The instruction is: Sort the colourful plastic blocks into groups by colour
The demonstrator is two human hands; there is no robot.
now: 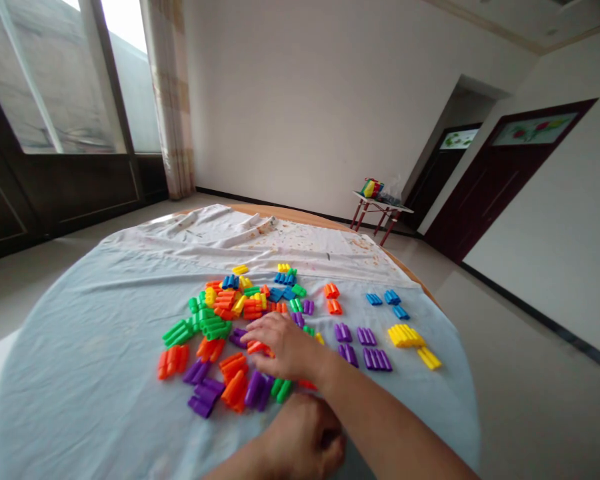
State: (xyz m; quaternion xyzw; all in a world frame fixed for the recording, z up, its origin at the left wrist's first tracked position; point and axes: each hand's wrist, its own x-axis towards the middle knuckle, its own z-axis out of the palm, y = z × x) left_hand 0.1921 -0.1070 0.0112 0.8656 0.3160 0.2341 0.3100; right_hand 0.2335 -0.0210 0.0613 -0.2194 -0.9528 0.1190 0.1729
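Observation:
Many ribbed plastic pieces lie on a cloth-covered round table. My right hand reaches over the mixed pile, its fingers bent around or over an orange piece beside a purple piece; whether it grips one is unclear. My left hand is closed near the front edge, below the right wrist; what it holds, if anything, is hidden. Green pieces and orange pieces lie to the left. Separate groups of purple pieces, yellow pieces, blue pieces and orange pieces lie to the right.
A stained white cloth covers the table's far part, over a pale blue cloth. Behind stands a small side table with a colourful bag. A curtain hangs at the left by the windows.

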